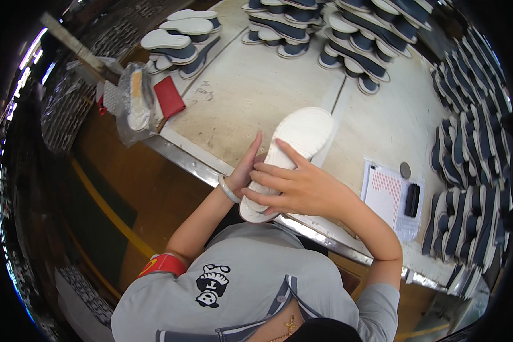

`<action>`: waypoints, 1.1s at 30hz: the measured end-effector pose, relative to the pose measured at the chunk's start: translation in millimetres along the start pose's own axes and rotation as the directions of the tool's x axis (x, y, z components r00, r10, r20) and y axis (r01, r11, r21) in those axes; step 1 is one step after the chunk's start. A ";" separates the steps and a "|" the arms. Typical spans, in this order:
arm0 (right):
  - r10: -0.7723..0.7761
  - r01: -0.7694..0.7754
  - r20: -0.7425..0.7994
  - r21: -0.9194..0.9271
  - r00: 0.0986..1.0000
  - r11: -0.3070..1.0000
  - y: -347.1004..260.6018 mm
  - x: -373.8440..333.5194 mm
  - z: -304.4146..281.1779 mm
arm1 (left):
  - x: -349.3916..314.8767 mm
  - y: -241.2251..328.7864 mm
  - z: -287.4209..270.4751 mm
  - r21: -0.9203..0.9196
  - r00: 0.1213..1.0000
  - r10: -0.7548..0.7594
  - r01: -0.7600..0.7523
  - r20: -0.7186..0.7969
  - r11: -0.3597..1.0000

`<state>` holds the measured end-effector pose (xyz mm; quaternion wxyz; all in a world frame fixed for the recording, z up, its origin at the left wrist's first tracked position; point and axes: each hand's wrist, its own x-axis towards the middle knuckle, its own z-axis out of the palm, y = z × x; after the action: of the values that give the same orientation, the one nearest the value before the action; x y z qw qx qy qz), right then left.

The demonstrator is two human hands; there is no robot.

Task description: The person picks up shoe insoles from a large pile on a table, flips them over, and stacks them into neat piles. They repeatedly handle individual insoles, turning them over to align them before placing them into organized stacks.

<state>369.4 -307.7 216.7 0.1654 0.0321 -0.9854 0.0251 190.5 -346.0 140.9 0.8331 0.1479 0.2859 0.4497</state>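
A white shoe sole (306,132) is held at a slant above the near edge of the table, its wide end pointing away to the right. My left hand (248,166) supports it from the left side and beneath, the thumb pointing up and the other fingers mostly hidden behind the sole. Across its upper face lies my right hand (302,185), fingers spread a little and pressed on the white surface. The narrow end of the sole comes out below my right fingers, close to my body.
The pale table (233,114) has a metal front edge. Stacked navy-and-white soles (279,25) stand at the back, with more stacks (467,148) along the right. A red wallet-like case (169,97) and a plastic bag (135,105) lie left; a printed sheet (383,194) and black object (412,199) lie right.
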 end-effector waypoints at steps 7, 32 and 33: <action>0.496 -0.397 -0.286 0.340 0.820 0.852 22.3 18.5 11.3 | -27.1 28.1 -24.6 -0.036 0.896 0.442 -0.441 0.040 0.897; 0.808 -0.476 -0.100 0.764 0.581 0.436 60.2 -6.5 138.9 | 32.6 485.7 -133.5 0.948 0.726 0.613 0.199 -0.313 0.249; 0.812 -0.479 -0.090 0.768 0.576 0.425 60.3 -6.6 138.1 | 30.3 490.2 -140.4 0.943 0.735 0.595 0.210 -0.326 0.257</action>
<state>326.5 -255.5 81.8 0.3410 -0.3123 -0.7651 0.4480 -207.9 -51.8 266.1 0.3520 0.4876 0.7346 0.3141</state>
